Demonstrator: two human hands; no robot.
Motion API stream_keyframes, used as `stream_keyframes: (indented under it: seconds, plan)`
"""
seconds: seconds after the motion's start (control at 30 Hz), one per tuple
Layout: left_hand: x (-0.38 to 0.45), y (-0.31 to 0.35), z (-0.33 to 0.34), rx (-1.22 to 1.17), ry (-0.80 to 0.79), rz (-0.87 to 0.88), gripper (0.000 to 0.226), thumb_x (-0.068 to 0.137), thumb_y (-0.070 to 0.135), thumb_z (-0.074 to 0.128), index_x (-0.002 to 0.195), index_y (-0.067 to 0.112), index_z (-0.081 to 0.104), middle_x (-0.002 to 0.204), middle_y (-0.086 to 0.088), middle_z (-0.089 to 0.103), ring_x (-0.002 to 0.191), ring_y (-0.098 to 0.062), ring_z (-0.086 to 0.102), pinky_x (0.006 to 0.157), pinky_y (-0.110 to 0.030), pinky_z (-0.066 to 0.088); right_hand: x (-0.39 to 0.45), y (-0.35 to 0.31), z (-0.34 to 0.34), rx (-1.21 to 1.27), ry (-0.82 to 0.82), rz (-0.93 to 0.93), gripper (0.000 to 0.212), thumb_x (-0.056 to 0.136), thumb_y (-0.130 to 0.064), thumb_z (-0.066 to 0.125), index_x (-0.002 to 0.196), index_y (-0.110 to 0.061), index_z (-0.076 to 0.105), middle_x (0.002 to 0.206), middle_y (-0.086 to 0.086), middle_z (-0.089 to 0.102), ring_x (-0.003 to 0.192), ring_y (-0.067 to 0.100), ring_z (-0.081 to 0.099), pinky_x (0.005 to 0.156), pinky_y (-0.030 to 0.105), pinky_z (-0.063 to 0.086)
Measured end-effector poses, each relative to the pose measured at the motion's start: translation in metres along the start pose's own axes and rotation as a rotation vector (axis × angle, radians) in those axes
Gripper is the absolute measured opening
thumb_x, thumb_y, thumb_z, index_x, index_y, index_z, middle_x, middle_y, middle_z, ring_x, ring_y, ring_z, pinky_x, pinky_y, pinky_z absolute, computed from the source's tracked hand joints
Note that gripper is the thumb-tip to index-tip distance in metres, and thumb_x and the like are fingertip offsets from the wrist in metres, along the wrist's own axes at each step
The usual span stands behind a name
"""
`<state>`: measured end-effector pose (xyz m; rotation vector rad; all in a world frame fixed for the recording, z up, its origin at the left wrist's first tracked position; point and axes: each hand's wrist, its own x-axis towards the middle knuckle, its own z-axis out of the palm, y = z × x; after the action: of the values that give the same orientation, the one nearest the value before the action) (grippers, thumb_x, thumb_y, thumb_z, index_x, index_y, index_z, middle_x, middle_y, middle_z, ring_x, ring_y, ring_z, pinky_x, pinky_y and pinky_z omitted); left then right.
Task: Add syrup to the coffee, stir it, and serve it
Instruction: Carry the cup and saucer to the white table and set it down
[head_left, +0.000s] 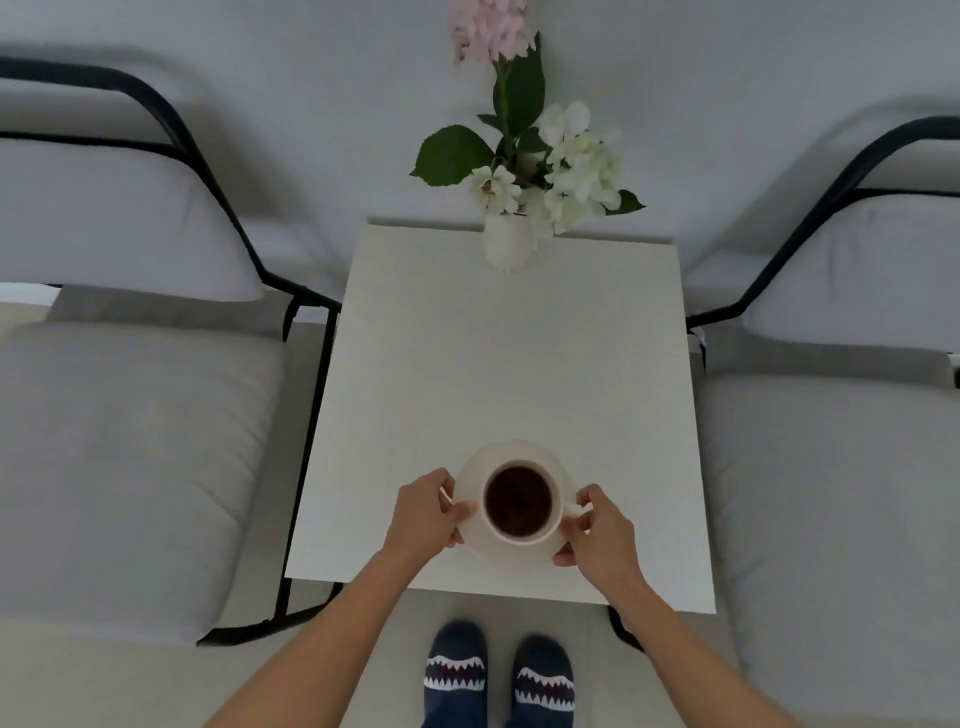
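Near the table's front edge, a cream cup of dark coffee (518, 501) sits on a saucer (511, 457), between both hands. Left hand (426, 514) pinches the saucer's left rim; right hand (597, 527) grips its right rim, fingers beside the cup handle. At the white table's (498, 353) far edge stands a vase of flowers (508, 244).

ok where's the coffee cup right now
In the head view the cup sits on its saucer near the table's front edge, between the left hand and right hand.
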<state>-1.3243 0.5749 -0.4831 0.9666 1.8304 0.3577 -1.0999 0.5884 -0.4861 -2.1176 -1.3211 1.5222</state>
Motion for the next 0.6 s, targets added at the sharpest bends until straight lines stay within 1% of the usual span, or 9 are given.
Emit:
stream_keyframes:
  seconds: [0.1, 0.17, 0.23, 0.37, 0.47, 0.53, 0.6]
  plan:
    - [0.015, -0.006, 0.007, 0.031, 0.001, 0.002, 0.018, 0.088, 0.011, 0.074, 0.089, 0.002, 0.059, 0.063, -0.003, 0.068, 0.046, -0.01, 0.068, 0.054, -0.027, 0.061, 0.016, 0.005, 0.006, 0.009, -0.003, 0.023, 0.01, 0.094, 0.006, 0.051, 0.1, -0.002, 0.049, 0.084, 0.017, 0.055, 0.05, 0.03, 0.065, 0.047, 0.027, 0.059]
    - [0.024, -0.009, 0.009, 0.033, 0.003, -0.008, 0.017, 0.088, 0.009, 0.074, 0.085, 0.005, 0.057, 0.061, -0.003, 0.067, 0.045, -0.01, 0.067, 0.054, -0.029, 0.061, 0.023, 0.005, 0.009, 0.011, -0.002, 0.03, 0.01, 0.094, 0.006, 0.051, 0.101, 0.0, 0.05, 0.083, 0.015, 0.053, 0.054, 0.033, 0.063, 0.044, 0.024, 0.056]
    - [0.032, -0.01, 0.01, 0.034, 0.002, -0.021, 0.021, 0.088, 0.008, 0.074, 0.08, 0.01, 0.055, 0.062, -0.005, 0.067, 0.045, -0.011, 0.067, 0.053, -0.03, 0.061, 0.028, 0.006, 0.012, 0.015, 0.004, 0.039, 0.01, 0.093, 0.008, 0.05, 0.101, 0.002, 0.05, 0.081, 0.013, 0.051, 0.058, 0.034, 0.061, 0.04, 0.021, 0.053]
    - [0.043, -0.012, 0.011, 0.061, -0.004, -0.03, 0.021, 0.089, 0.007, 0.073, 0.081, 0.009, 0.054, 0.066, -0.007, 0.066, 0.047, -0.014, 0.067, 0.05, -0.027, 0.059, 0.037, 0.005, 0.018, 0.057, 0.009, 0.067, 0.011, 0.09, 0.013, 0.047, 0.098, 0.005, 0.049, 0.079, 0.011, 0.047, 0.069, 0.033, 0.053, 0.04, 0.022, 0.054]
    - [0.049, -0.014, 0.013, 0.067, -0.003, -0.048, 0.021, 0.088, 0.006, 0.073, 0.08, 0.008, 0.053, 0.072, -0.012, 0.067, 0.049, -0.016, 0.067, 0.045, -0.021, 0.054, 0.041, 0.004, 0.021, 0.068, 0.01, 0.075, 0.011, 0.089, 0.013, 0.046, 0.092, 0.002, 0.049, 0.078, 0.013, 0.047, 0.07, 0.031, 0.05, 0.04, 0.022, 0.053]
    - [0.051, -0.013, 0.013, 0.061, -0.006, -0.066, 0.02, 0.088, 0.005, 0.073, 0.083, 0.004, 0.054, 0.079, -0.02, 0.068, 0.05, -0.017, 0.067, 0.044, -0.02, 0.053, 0.043, 0.004, 0.023, 0.078, 0.015, 0.08, 0.015, 0.089, 0.014, 0.044, 0.087, -0.001, 0.047, 0.079, 0.016, 0.048, 0.069, 0.031, 0.048, 0.04, 0.022, 0.051]
    - [0.052, -0.015, 0.013, 0.059, -0.009, -0.074, 0.019, 0.088, 0.005, 0.074, 0.085, 0.002, 0.055, 0.083, -0.024, 0.069, 0.051, -0.018, 0.067, 0.043, -0.02, 0.053, 0.044, 0.004, 0.024, 0.063, 0.022, 0.066, 0.016, 0.089, 0.012, 0.044, 0.084, -0.003, 0.045, 0.079, 0.016, 0.049, 0.067, 0.031, 0.05, 0.038, 0.019, 0.05]
